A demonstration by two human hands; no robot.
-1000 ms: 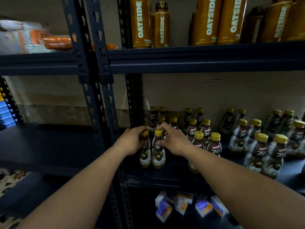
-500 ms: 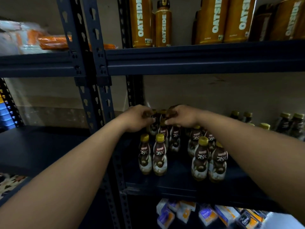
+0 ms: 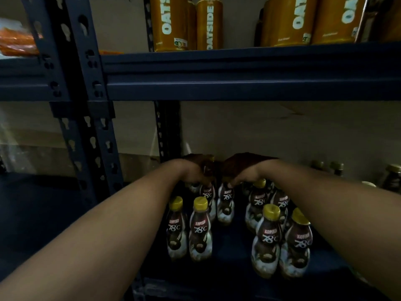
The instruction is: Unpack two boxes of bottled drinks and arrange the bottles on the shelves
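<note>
A crinkly orange packet (image 3: 15, 42) lies up on the far left. Beside it stands a dark metal post (image 3: 86, 118) with keyhole-shaped holes. The left hand (image 3: 191, 170) and right hand (image 3: 245, 170) reach to the back of the flat dark shelf (image 3: 230, 253). Their fingers bend down over small brown bottles (image 3: 225, 203) there. It is too dark to tell if they squeeze. More curvy, shiny bottles with round yellow caps (image 3: 200, 203) stand in front. Tall smooth orange cartons (image 3: 282, 20) sit above.
</note>
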